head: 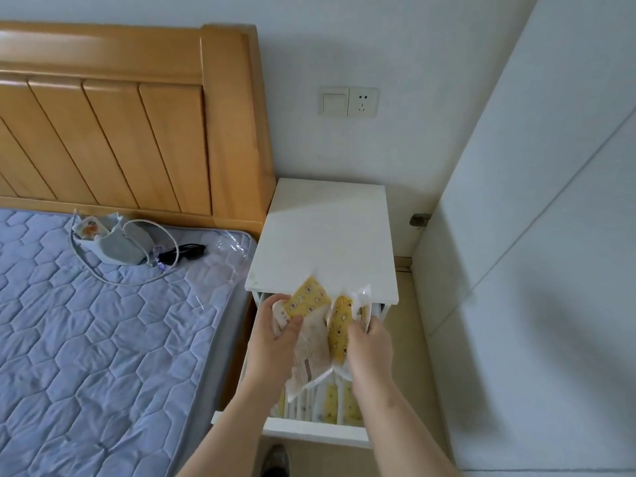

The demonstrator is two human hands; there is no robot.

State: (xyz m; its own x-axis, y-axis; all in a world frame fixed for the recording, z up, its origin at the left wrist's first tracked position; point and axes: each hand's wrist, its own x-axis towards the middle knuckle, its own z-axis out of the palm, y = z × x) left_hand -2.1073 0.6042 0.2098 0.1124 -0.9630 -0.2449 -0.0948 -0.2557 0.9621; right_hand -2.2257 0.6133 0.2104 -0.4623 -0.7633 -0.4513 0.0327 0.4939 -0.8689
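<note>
A white bedside cabinet (pixel 327 232) stands between the bed and the wall, with its top drawer (pixel 316 433) pulled out toward me. Several flat packets stand in rows inside the drawer. My left hand (pixel 275 342) grips a yellow patterned packet (pixel 308 299) and a beige one (pixel 311 352) above the drawer. My right hand (pixel 368 349) pinches another yellow packet (pixel 340 335) along with a clear-wrapped white one, right beside the left hand's bundle. Both bundles are lifted above the drawer's contents.
A bed with a blue quilted mattress (pixel 103 339) and a wooden headboard (pixel 120 132) lies to the left. On it sit a grey pouch (pixel 110 241), a white cable, a black item (pixel 184 253) and clear plastic. A white wardrobe panel (pixel 550 270) stands right. My shoe (pixel 275 459) shows below.
</note>
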